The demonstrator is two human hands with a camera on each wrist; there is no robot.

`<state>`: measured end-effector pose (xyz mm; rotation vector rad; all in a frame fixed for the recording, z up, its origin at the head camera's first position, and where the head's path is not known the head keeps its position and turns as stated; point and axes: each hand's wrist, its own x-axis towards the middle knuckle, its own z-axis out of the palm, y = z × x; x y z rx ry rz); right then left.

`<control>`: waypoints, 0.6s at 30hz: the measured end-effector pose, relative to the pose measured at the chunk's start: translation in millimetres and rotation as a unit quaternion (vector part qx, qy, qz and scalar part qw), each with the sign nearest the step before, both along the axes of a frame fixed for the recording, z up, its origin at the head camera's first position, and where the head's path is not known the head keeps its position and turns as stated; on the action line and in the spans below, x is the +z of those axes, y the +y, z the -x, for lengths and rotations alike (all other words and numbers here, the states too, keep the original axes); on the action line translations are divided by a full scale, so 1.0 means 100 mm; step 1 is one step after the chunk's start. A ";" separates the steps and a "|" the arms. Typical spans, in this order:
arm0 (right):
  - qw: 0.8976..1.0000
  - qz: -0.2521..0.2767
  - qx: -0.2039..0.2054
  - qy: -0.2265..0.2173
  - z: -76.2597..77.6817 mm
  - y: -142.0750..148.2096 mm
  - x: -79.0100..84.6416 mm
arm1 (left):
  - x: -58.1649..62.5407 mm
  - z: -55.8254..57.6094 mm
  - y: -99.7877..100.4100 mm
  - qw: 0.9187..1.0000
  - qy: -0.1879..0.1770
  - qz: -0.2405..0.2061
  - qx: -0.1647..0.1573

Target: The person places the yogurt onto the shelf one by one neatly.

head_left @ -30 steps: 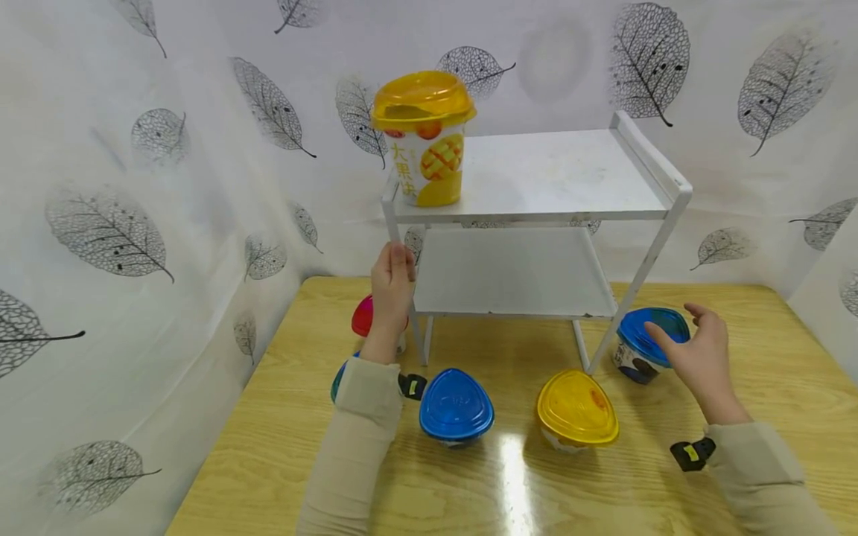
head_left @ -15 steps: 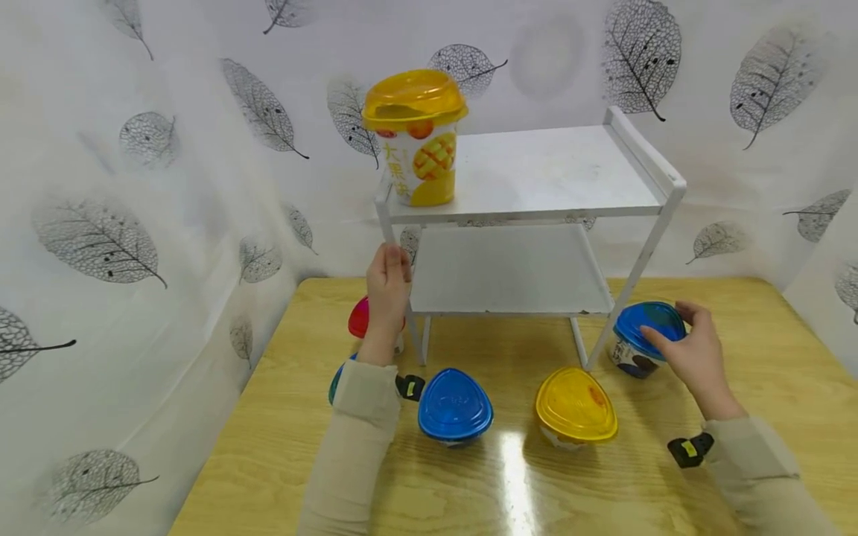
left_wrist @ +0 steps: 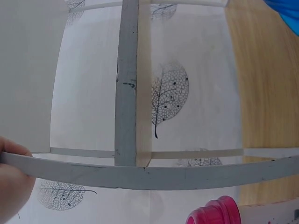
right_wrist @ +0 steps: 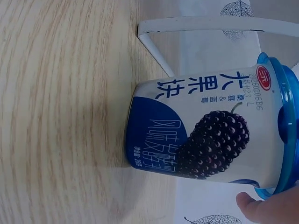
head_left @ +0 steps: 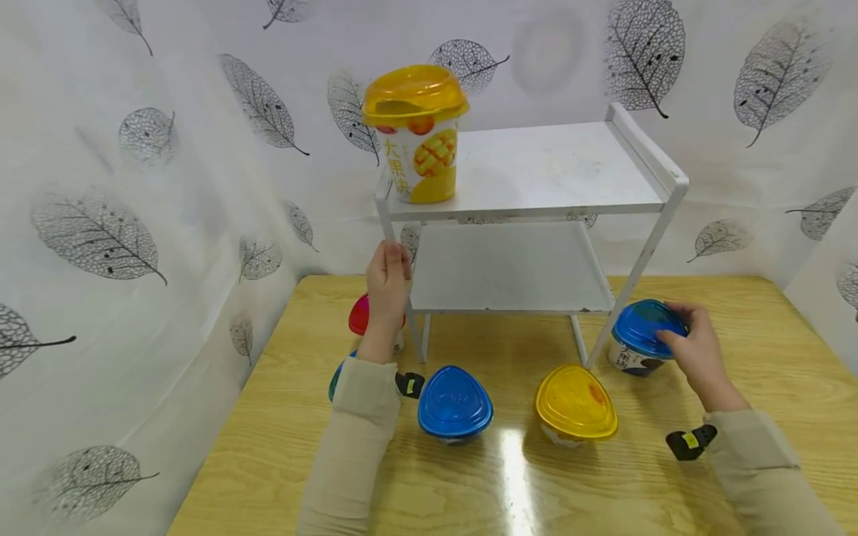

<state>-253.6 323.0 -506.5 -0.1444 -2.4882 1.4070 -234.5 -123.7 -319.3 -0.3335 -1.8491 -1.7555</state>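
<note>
My left hand [head_left: 386, 290] grips the front left post of a white two-tier shelf [head_left: 529, 212]; the left wrist view shows fingers and thumb on either side of that post [left_wrist: 196, 177]. On the right, my right hand [head_left: 700, 353] holds a blue-lidded yogurt cup [head_left: 633, 359] by its lid, thumb at the near side. Up close, the cup [right_wrist: 201, 126] carries a blackberry picture and looks upright on the table, beside the shelf's right leg. The far fingers are partly hidden behind the lid. A yellow-lidded yogurt cup [head_left: 429, 149] stands on the top tier's left end.
In front of the shelf, a blue-lidded cup [head_left: 456, 406] and a yellow-lidded cup [head_left: 576, 406] stand on the wooden table [head_left: 456, 491]. Left of the shelf are a red-lidded cup [head_left: 359, 316] and another blue-lidded cup [head_left: 338, 380], partly behind my left arm. Leaf-patterned cloth [head_left: 268, 186] hangs behind.
My right hand has closed on the right-hand blue-lidded yogurt cup, which has turned so its lettering faces front and shifted slightly left. My left hand keeps its hold on the post.
</note>
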 end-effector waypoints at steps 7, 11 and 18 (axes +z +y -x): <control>0.992 0.118 0.031 0.037 -0.23 -0.19 0.31 | 0.06 -0.03 0.01 1.000 0.000 0.003 -0.001; 0.984 0.173 0.023 0.024 -0.53 -0.41 0.65 | -0.01 0.03 0.00 1.000 0.009 0.009 -0.003; 0.940 0.330 0.073 0.042 -0.59 -0.29 0.45 | -0.01 0.05 -0.01 1.000 0.004 0.010 0.002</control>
